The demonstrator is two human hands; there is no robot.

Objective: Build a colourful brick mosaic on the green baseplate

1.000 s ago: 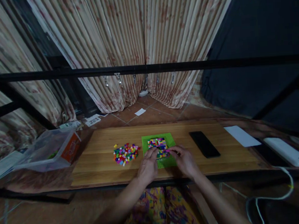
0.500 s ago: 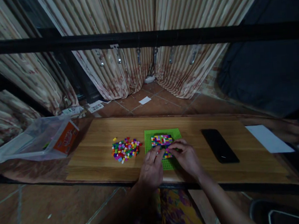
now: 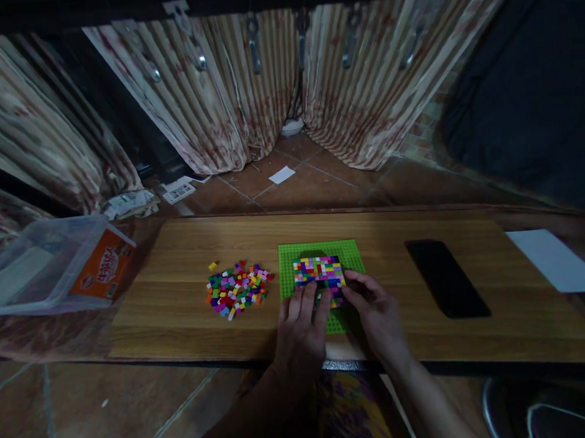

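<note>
A multicoloured build of small toy bricks (image 3: pixel 326 269) sits on a green studded baseplate (image 3: pixel 285 254) at the middle of the table. My left hand (image 3: pixel 302 325) reaches over its lower left part, fingertips and thumb bent down on the bricks. At the build's right edge, thumb and forefinger of my right hand (image 3: pixel 379 306) are closed against the side bricks. Between the hands shows a dark gap in the build; my fingers hide part of its lower rows. Loose small bricks (image 3: pixel 240 286) lie in a colourful heap left of the baseplate.
On the wooden table (image 3: pixel 185 253) a black phone (image 3: pixel 447 278) lies to the right, with a white sheet (image 3: pixel 558 260) beyond it. A clear plastic box (image 3: pixel 55 262) with an orange label stands past the left end. Striped curtains (image 3: pixel 244 95) hang behind.
My view has tilted down and moved closer. The right hand has shifted from the build's lower middle to its right edge; the left stays on its lower left.
</note>
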